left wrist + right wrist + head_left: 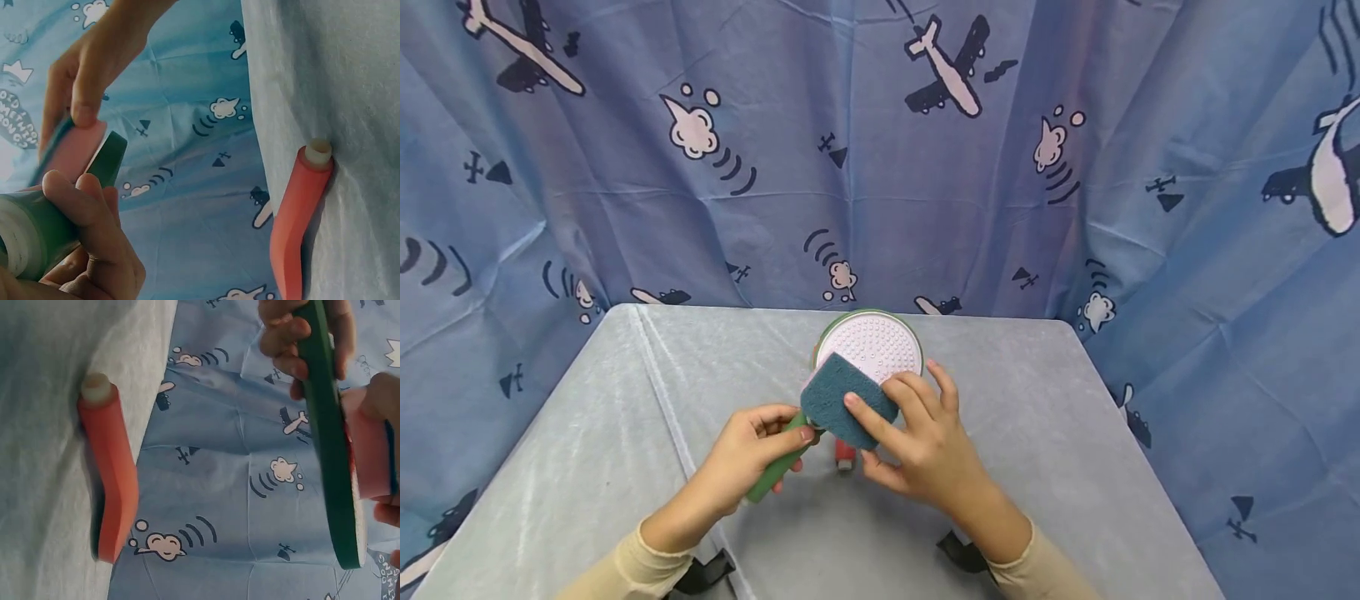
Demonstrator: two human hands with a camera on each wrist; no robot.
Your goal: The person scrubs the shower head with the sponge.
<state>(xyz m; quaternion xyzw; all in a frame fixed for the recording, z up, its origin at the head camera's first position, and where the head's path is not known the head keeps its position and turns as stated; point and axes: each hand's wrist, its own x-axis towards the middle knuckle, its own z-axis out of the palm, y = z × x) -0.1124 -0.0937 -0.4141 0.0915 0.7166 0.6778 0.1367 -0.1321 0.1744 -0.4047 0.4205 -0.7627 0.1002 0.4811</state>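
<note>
My left hand (741, 457) grips the green handle (777, 467) of a shower head, whose round white face (874, 337) is dotted with small nozzles and ringed in green. Against that face my right hand (934, 446) holds a sponge, its dark teal scouring side (842, 400) towards me. The pink side (367, 447) of the sponge lies on the shower head's face in the right wrist view. My right fingers spread over the sponge, with the thumb at its edge. The sponge hides the lower part of the face. In the left wrist view, the handle's end (25, 234) shows a white fitting.
A red, bent handle (112, 469) with a white end lies on the table below my hands, partly hidden behind the shower head in the head view. A grey cloth (1037, 467) covers the table. Blue curtains (880, 167) with airplanes hang behind and at both sides.
</note>
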